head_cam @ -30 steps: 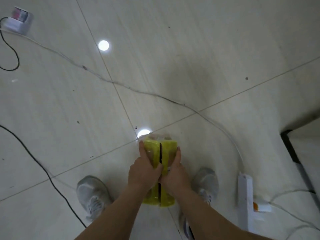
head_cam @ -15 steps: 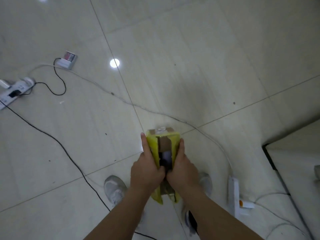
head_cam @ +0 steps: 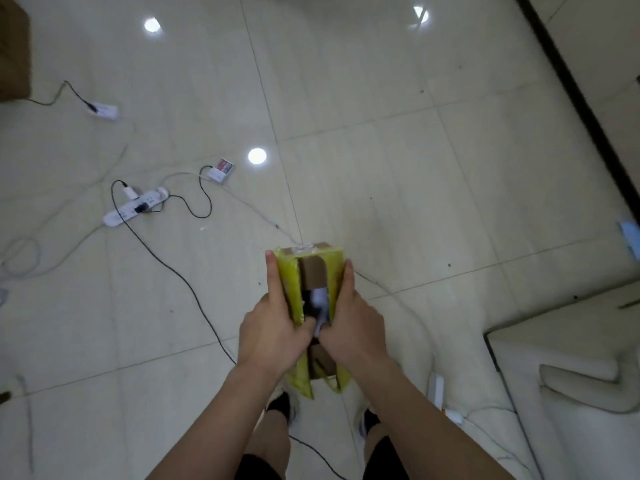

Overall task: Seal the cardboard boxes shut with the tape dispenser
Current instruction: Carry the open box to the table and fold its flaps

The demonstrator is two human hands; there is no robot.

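A small cardboard box (head_cam: 313, 273) covered in yellow tape is held in the air in front of me, above the tiled floor. Its top flaps stand apart, showing a brown inner flap and a dark gap with something pale inside. My left hand (head_cam: 270, 330) grips the box's left side with the forefinger stretched along the yellow flap. On the other side, my right hand (head_cam: 353, 327) grips the box, its thumb near the gap. No tape dispenser is in view.
Cables cross the floor. A white power strip (head_cam: 135, 206) and a small charger (head_cam: 221, 169) lie at the left, another strip (head_cam: 436, 389) by my right foot. A brown box (head_cam: 12, 50) sits at the top left. A pale sofa (head_cam: 568, 379) fills the lower right.
The view has tilted up, showing more floor. The box's flaps, nearly together a second ago, now stand apart. Both hands keep hold of the box.
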